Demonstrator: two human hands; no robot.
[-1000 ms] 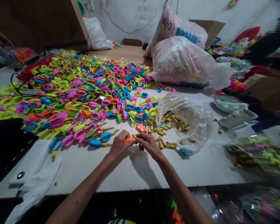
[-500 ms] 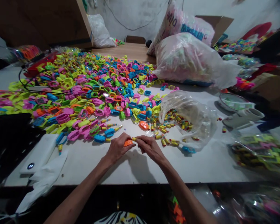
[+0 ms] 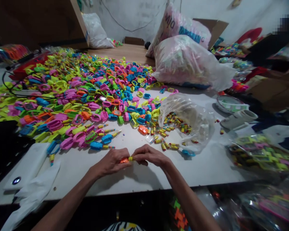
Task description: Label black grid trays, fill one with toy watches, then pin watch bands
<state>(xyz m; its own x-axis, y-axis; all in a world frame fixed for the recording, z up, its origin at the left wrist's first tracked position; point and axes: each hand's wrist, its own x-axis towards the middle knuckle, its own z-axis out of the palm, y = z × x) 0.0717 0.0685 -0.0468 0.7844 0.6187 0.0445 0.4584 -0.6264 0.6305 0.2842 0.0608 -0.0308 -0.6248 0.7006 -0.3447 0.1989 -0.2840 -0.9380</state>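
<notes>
My left hand (image 3: pixel 110 163) pinches a small orange plastic piece (image 3: pixel 124 160) just above the white table (image 3: pixel 139 176). My right hand (image 3: pixel 148 155) is closed on a little yellow tube (image 3: pixel 130 158) whose end meets the orange piece. Both hands rest near the table's front edge. Beyond them spreads a big heap of coloured plastic pieces (image 3: pixel 82 93) in pink, yellow, blue, green and orange. To the right lies an open clear bag (image 3: pixel 190 122) spilling several small yellow tubes (image 3: pixel 166 146).
Two large stuffed plastic sacks (image 3: pixel 185 61) lie at the back right. A white power bank (image 3: pixel 26 166) and white cloth (image 3: pixel 36 192) sit at the front left. A black cable (image 3: pixel 19 94) crosses the heap. Packed bags of toys (image 3: pixel 260 154) lie at the right.
My hands have drawn slightly toward me and lower on the table, still joined at the orange piece. The camera view has shifted a little.
</notes>
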